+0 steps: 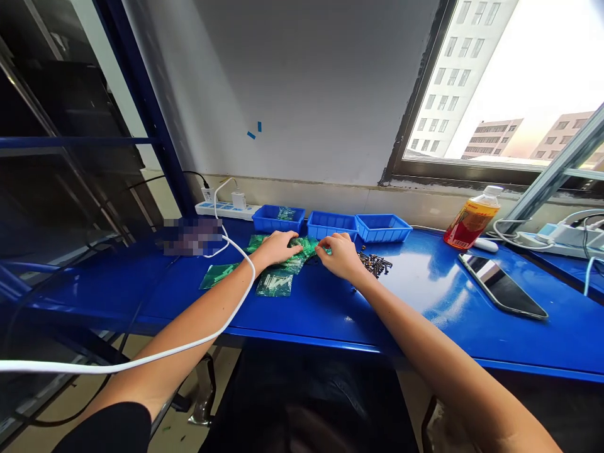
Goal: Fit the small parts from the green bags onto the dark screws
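Note:
Several small green plastic packets [274, 283] lie in a loose pile on the blue table. My left hand [278, 247] rests over the pile, its thumb and fingers apart around a packet's edge; whether it grips one is unclear. My right hand [338, 255] is just to the right, thumb and fingertips pinched on a green packet [310, 246]. Beside and partly behind my right hand lies a heap of dark screws [376, 264]. One more packet [218, 275] lies left of the pile, near my left forearm.
Three blue bins [279, 218], [333, 224], [384, 228] stand along the wall; the left one holds a packet. A white cable [243, 299] crosses over my left forearm. A bottle [473, 218] and a phone [503, 286] are at the right, a power strip [226, 210] behind left.

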A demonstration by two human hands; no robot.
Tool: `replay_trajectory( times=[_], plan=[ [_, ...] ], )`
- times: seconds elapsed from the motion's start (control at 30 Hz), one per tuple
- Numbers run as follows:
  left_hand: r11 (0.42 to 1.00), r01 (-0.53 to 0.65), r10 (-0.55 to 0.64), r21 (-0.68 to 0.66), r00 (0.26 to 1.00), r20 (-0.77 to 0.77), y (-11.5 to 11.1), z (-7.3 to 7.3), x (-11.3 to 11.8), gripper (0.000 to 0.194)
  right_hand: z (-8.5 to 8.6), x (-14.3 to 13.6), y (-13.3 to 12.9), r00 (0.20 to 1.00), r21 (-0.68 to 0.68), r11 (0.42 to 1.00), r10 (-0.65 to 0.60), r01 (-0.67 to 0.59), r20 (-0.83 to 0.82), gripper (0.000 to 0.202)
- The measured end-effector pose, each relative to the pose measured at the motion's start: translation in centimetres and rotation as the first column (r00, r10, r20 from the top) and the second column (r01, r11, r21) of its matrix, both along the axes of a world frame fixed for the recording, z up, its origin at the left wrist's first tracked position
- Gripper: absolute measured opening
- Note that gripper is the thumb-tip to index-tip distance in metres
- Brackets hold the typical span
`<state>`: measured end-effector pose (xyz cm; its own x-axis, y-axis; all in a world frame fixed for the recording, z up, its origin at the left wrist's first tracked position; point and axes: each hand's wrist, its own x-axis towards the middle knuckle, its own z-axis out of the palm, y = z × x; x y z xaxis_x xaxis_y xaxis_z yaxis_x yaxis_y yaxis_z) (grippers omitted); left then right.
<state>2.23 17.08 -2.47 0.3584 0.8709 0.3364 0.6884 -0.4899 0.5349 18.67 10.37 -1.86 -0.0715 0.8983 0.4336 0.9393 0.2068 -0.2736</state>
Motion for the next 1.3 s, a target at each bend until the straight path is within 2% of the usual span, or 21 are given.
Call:
replay_trajectory(
  times=[0.13,0.23,0.33,0.43,0.53,0.7,0.9,1.07,1.17,1.3],
  plan=[
    [0.998,0.044,-0.045,0.043,0.998,0.031,-0.8,0.5,0.7,0.04,-0.1,0.0,0.3,1.0,0.035,0.999,-0.004,0.004,-0.024,0.017],
    [0.994,0.083,-0.088,0.075,0.994,0.064,-1.7,1.0,1.4,0.043,-0.4,0.0,0.6,0.995,0.046,0.999,0.003,0.001,-0.101,0.017],
    [0.981,0.144,-0.164,0.129,0.973,0.162,-2.4,1.2,1.8,0.042,-0.3,0.0,1.0,0.961,0.068,0.997,0.041,-0.023,-0.273,0.015],
    [0.973,0.179,-0.211,0.145,0.945,0.249,-2.6,1.2,2.1,0.043,-0.2,0.2,1.3,0.861,0.08,0.993,0.111,-0.081,-0.496,0.007],
    [0.981,0.19,-0.193,0.043,0.915,0.356,-2.4,1.3,2.1,0.042,-0.1,0.4,1.6,0.793,0.063,0.993,0.117,-0.099,-0.599,0.012],
    [0.967,0.224,-0.128,-0.122,0.84,0.528,-2.1,1.6,1.7,0.016,-0.2,0.6,1.7,0.726,0.034,0.994,0.097,-0.101,-0.681,0.009],
    [0.98,0.188,-0.143,-0.058,0.884,0.445,-2.4,1.7,1.8,0.011,0.5,0.1,0.9,0.655,0.053,0.984,0.154,-0.171,-0.74,0.009],
    [0.985,0.163,-0.118,-0.055,0.877,0.466,-2.9,1.9,2.2,0.009,0.6,-0.2,0.8,0.684,0.116,0.991,0.131,-0.069,-0.717,0.005],
    [0.985,0.127,-0.043,-0.121,0.845,0.534,-2.9,2.1,2.2,0.005,0.8,-0.2,0.8,0.692,0.135,0.991,0.08,0.025,-0.717,0.006],
    [0.962,0.124,0.04,-0.242,0.816,0.577,-2.7,2.2,2.0,0.016,1.1,0.2,0.7,0.623,0.144,0.988,0.083,0.049,-0.778,0.006]
  ],
)
